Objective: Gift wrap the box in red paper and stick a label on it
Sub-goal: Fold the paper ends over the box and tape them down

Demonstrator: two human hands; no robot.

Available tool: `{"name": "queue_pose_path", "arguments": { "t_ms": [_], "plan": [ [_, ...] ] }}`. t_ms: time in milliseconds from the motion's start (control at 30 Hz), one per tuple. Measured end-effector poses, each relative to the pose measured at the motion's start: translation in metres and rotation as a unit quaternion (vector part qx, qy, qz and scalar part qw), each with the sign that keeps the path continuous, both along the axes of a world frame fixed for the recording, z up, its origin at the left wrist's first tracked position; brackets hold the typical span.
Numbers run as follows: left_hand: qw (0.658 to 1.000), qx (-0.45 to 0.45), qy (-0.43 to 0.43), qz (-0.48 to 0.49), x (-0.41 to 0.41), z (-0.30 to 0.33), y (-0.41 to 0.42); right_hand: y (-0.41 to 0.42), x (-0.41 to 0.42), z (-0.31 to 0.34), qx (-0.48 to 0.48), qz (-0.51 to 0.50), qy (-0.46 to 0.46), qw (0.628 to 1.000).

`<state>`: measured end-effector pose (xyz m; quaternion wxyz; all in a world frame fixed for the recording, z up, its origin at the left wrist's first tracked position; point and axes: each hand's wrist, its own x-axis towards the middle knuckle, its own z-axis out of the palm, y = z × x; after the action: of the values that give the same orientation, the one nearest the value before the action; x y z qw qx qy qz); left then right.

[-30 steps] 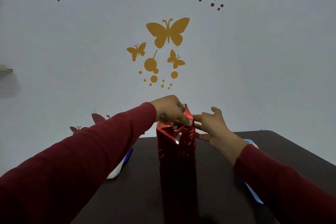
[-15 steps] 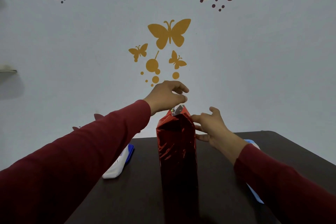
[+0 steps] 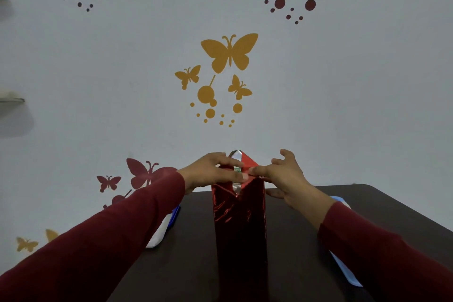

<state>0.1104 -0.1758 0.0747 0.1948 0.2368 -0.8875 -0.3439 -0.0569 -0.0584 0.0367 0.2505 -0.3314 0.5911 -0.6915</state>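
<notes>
head view: one view only, looking forward and down over both arms.
box (image 3: 239,223): stood upright near the middle of the dark worktop (image 3: 196,265), wrapped in shiny red paper (image 3: 255,203); its top end is unfinished, with a pointed flap (image 3: 246,160) raised at the far side and a silvery underside shown.
left hand (image 3: 210,171): laid over the top left edge of the box, fingers stretched nearly straight across the opening, their tips pressed onto the folded paper; nothing is curled round.
right hand (image 3: 285,174): placed at the top right edge, forefinger tip met with the left fingertips on the paper fold, the other fingers spread and relaxed.
grip: both are open, paper pressed rather than pinched.
other things: a white and blue object (image 3: 163,228) is seen left of the box behind the left sleeve, a pale blue sheet (image 3: 343,267) right of it.
change: half a second ago the left hand was raised clear above the box; it has been lowered onto the top, and the flap is stood up higher.
</notes>
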Motion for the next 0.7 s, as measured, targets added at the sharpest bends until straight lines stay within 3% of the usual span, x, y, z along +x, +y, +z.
{"name": "queue_pose_path", "arguments": {
  "t_ms": [267, 500, 700],
  "plan": [
    [0.999, 0.033, 0.016, -0.04, -0.002, -0.011, -0.008, 0.003, -0.001, 0.002, -0.011, -0.005, 0.035, 0.999],
    [0.999, 0.009, 0.034, -0.032, -0.01, -0.016, -0.013, 0.013, 0.003, 0.022, -0.045, -0.091, 0.109, 0.989],
    [0.998, -0.002, 0.042, -0.048, -0.019, -0.019, -0.018, 0.012, 0.008, 0.035, 0.043, -0.003, 0.058, 0.997]
  ]
}}
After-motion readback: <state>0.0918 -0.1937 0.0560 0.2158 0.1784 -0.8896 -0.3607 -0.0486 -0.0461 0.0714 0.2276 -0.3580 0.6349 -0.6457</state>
